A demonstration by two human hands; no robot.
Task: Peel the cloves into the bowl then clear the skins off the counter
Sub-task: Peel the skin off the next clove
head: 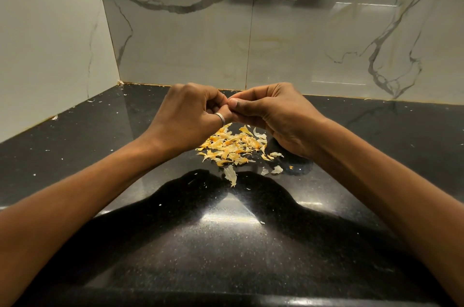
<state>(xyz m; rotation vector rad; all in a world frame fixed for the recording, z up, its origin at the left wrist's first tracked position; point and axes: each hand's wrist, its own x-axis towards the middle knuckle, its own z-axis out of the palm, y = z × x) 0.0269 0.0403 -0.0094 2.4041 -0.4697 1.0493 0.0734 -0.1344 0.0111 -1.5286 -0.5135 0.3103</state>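
hands: left hand [190,116] and right hand [273,116] right above the skins [233,146], fingertips pinched tight together
clove: hidden inside that pinch, I'm guessing
feel: clove probably firm and slippery, so grip the ends; skins look papery-light, scoop gently

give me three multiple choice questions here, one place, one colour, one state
1. Where do the skins lie? A in a bowl; B on the counter; C on the wall.
2. What colour is the counter? A white; B red; C black.
3. How are the left hand and right hand? A flat on the counter; B fingers curled, fingertips meeting; C one hidden.
Answers: B, the pile sits on the bare counter; C, dark polished stone; B, both curl together above the skins.
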